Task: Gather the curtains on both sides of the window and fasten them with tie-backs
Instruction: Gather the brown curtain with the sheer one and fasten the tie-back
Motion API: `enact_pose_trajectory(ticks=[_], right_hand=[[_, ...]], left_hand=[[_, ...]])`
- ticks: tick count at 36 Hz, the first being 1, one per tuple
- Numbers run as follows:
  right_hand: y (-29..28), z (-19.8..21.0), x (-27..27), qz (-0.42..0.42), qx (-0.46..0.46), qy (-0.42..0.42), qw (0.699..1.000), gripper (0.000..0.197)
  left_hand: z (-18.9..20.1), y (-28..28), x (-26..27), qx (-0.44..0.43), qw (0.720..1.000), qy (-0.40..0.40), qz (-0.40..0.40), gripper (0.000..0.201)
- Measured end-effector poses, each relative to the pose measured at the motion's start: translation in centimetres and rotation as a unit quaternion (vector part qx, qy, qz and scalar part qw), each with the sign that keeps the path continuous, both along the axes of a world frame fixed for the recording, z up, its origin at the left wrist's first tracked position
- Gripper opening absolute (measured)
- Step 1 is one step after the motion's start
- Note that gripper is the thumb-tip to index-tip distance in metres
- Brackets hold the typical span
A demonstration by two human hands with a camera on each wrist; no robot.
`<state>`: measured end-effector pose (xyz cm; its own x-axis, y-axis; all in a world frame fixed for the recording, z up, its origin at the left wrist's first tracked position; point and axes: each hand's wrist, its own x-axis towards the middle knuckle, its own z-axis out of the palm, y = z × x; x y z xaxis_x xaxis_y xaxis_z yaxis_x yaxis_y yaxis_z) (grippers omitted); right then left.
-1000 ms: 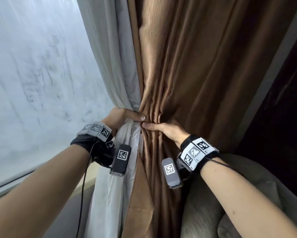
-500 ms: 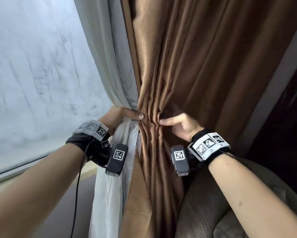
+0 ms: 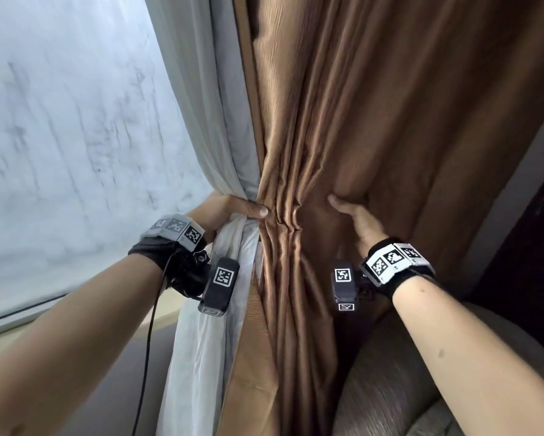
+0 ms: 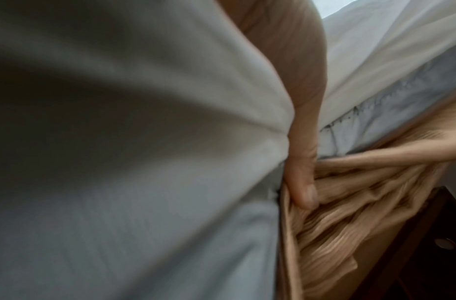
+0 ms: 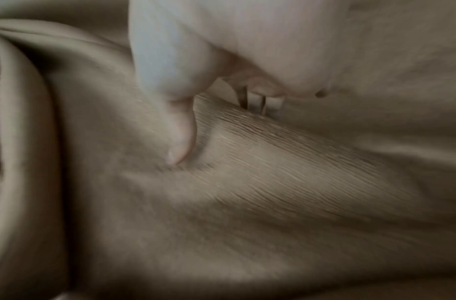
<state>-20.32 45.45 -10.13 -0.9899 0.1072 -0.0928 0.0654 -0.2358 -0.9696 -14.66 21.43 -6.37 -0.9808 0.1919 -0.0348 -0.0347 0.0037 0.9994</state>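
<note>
The brown curtain [image 3: 359,114] hangs beside a white sheer curtain [image 3: 201,105], and both are bunched at waist height. My left hand [image 3: 233,206] grips that bunch, its thumb [image 4: 304,186] pressed across the brown pleats [image 4: 337,213] and the white sheer [image 4: 119,121]. My right hand [image 3: 354,217] lies to the right of the bunch on a loose part of the brown curtain [image 5: 247,203]. Its thumb [image 5: 182,138] is stretched out on the cloth. Its fingers reach straight into a fold and are mostly hidden. No tie-back is in view.
The window pane [image 3: 60,136] fills the left, with its sill [image 3: 12,330] below. A grey upholstered armchair [image 3: 406,388] stands close under my right arm. Dark furniture [image 3: 532,262] is at the far right. A black cable [image 3: 148,357] hangs from my left wrist.
My right hand has left the gathered pleats beside my left thumb and moved right along the brown curtain, opening out. The left hand has kept its grip on the bunch.
</note>
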Motion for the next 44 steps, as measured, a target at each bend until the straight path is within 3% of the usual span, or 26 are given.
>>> enact_pose_trajectory(ticks=[2,4,6,8,11,13,14,16,17,25,32,36,38,41,44], right_hand=[[-0.8,0.3,0.3,0.011,0.030,0.023,0.999,0.057],[-1.5,0.4,0.3,0.015,0.066,0.051,0.996,0.044],[-1.9,0.1,-0.2,0.014,0.077,0.073,0.994,0.059],[-2.3,0.2,-0.3,0.017,0.077,0.088,0.993,0.062],[-3.0,0.6,0.0,0.053,0.075,0.074,0.993,0.066],[-3.8,0.4,0.0,0.103,0.090,0.038,0.990,0.067],[-4.2,0.1,-0.2,0.118,0.104,0.023,0.987,0.060],[-4.7,0.0,-0.4,0.121,0.127,0.023,0.984,0.021],[-4.8,-0.1,-0.6,0.124,0.127,0.034,0.984,0.011],[-5.5,1.1,-0.3,0.190,0.158,0.061,0.967,0.032],[-5.8,2.0,0.3,0.223,0.137,0.088,0.961,0.030],[-5.7,2.2,1.1,0.199,0.155,0.123,0.960,0.019],[-5.9,2.5,1.8,0.186,0.165,0.128,0.960,0.032],[-5.5,3.0,2.0,0.162,0.184,0.129,0.961,0.029],[-4.4,3.0,2.3,0.164,0.179,0.131,0.961,0.030]], left_hand=[[-0.3,-0.3,-0.6,-0.002,1.000,-0.001,0.006,0.070],[-0.4,-0.4,-1.1,0.000,1.000,-0.005,0.002,0.053],[-0.6,-0.6,-1.5,0.002,1.000,-0.012,-0.008,0.042],[-0.7,-0.8,-1.9,-0.010,1.000,-0.018,-0.018,0.049],[-0.7,-1.0,-2.0,-0.009,0.999,-0.017,-0.044,0.044],[-0.7,-1.1,-2.0,-0.002,0.998,-0.019,-0.060,0.056],[-0.8,-1.1,-2.0,0.003,0.997,-0.017,-0.071,0.065],[-0.9,-1.2,-2.1,0.005,0.995,-0.017,-0.094,0.073],[-0.9,-1.2,-2.0,0.010,0.994,-0.020,-0.105,0.073],[-1.2,-1.4,-1.8,0.028,0.983,-0.038,-0.175,0.050],[-1.2,-1.4,-1.3,0.045,0.977,-0.030,-0.204,0.044],[-1.0,-1.1,-1.2,0.045,0.982,-0.003,-0.184,0.055],[-1.0,-0.8,-1.1,0.042,0.985,0.011,-0.168,0.047],[-0.9,-0.8,-1.1,0.031,0.991,0.022,-0.128,0.027],[-0.9,-1.0,-1.3,0.010,0.996,0.030,-0.081,0.049]])
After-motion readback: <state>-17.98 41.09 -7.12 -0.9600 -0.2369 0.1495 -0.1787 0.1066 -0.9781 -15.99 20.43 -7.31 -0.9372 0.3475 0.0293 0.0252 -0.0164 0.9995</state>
